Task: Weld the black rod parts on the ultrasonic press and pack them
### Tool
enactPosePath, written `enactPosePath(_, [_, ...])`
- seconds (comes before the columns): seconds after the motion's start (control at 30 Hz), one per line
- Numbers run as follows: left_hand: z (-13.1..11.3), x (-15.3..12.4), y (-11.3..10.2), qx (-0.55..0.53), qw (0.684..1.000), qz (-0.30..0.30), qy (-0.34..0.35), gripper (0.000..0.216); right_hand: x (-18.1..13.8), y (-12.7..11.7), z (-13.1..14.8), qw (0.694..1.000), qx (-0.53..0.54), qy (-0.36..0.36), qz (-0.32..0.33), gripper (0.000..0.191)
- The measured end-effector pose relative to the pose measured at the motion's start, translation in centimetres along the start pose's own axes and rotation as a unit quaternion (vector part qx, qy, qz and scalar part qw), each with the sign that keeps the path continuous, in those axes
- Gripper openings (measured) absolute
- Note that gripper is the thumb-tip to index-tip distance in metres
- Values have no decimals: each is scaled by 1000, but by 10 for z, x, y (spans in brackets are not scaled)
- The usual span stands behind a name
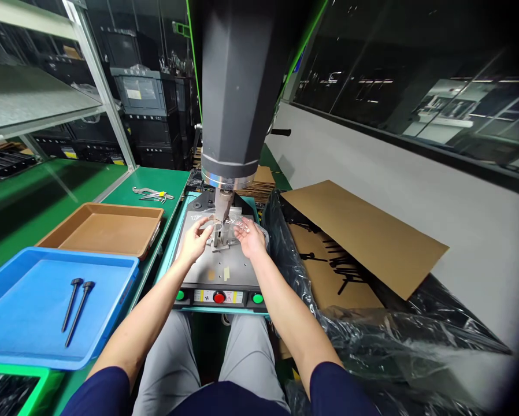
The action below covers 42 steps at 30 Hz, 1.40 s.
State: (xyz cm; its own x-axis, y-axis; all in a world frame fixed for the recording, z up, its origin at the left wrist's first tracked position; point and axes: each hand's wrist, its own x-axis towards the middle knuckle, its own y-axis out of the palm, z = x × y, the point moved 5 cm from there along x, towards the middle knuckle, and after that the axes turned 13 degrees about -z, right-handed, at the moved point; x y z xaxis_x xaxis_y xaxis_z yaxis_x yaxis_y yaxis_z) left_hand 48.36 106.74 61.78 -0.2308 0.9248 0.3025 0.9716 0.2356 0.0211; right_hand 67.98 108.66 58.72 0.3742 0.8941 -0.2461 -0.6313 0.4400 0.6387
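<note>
My left hand [196, 238] is at the left of the machine's metal tip, its thumb and fingers curled at the edge of a crinkled clear plastic film [245, 224]. On the other side, my right hand [251, 238] has its fingers bent on the same film. The film spreads around the tip [223, 205] of the press-like machine [233, 86]. Just below the tip stands a small metal fixture [220, 241] on a grey plate [203, 268]. Parts of the fixture are hidden behind the film and my fingers.
A blue tray [21, 300] with two black rod-shaped parts [80, 309] lies at left, beside a brown tray [112, 231] and pliers [153, 195]. Green buttons [257, 298] and a red button [219, 297] line the machine's front. Cardboard [363, 231] and black parts [344, 266] lie in a plastic-lined box at right.
</note>
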Motion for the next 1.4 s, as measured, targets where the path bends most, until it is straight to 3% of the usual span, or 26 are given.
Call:
enactPosePath(0.13, [-5,-6,0,-36,999,-7,-2,44,-5,0,4,1000,4,-3,15,23])
enactPosePath(0.23, [-8,-11,-5,-40,998,-14,50,24,0,-4,14,1000,16,-10,11,24])
enactPosePath(0.37, [-13,-8,-3,82,986,-17,147,15,15,-18,36,996,73,-28,-43,22])
enactPosePath(0.47, [-17,9,8,154,970,-47,181,16,20,-28,44,994,77,-46,-56,24])
enactPosePath(0.57, [-20,33,27,222,959,-39,171,28,17,-35,44,996,50,-69,-35,25])
enactPosePath(0.7, [-18,54,47,273,954,10,126,14,14,-51,51,994,71,-62,-60,25])
enactPosePath(0.83, [-21,56,51,263,955,36,134,14,19,-75,80,973,171,-95,-123,28])
enactPosePath(0.93, [-24,55,49,241,957,57,149,14,22,-88,95,967,188,-122,-119,30])
enactPosePath(1.13, [-20,51,37,141,978,49,144,24,27,-100,80,975,140,-109,-130,28])
enactPosePath(1.4, [-11,39,38,40,995,52,82,36,21,-90,65,977,151,-61,-135,33])
